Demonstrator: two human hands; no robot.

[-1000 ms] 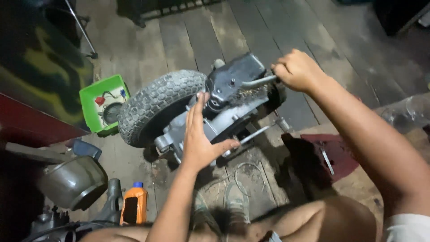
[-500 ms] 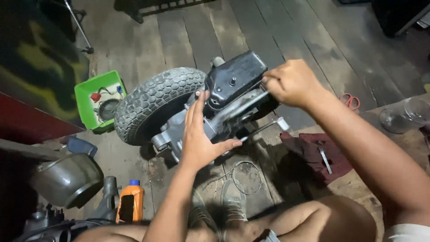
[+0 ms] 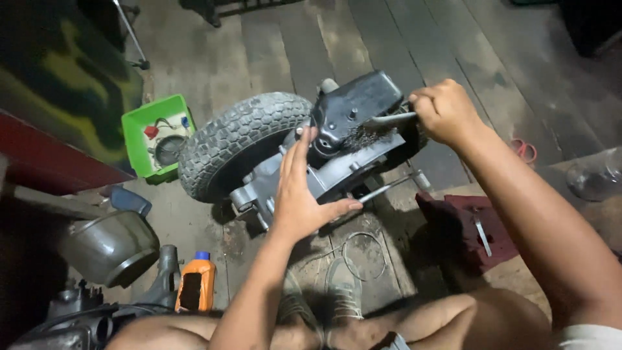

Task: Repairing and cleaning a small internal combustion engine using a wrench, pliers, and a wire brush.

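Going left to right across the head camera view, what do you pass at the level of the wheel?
Green plastic tray → knobby tyre → left hand flat on the grey engine casing → black cover → right hand gripping a wire brush → clear glass jar.

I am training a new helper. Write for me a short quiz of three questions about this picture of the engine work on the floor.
1. True or false: the left hand lies flat on the grey engine casing.
2. Which tool does the right hand hold against the black cover?
A. a wire brush
B. a hammer
C. a paint roller
3. What colour is the tray beside the tyre?

Key:
1. True
2. A
3. Green
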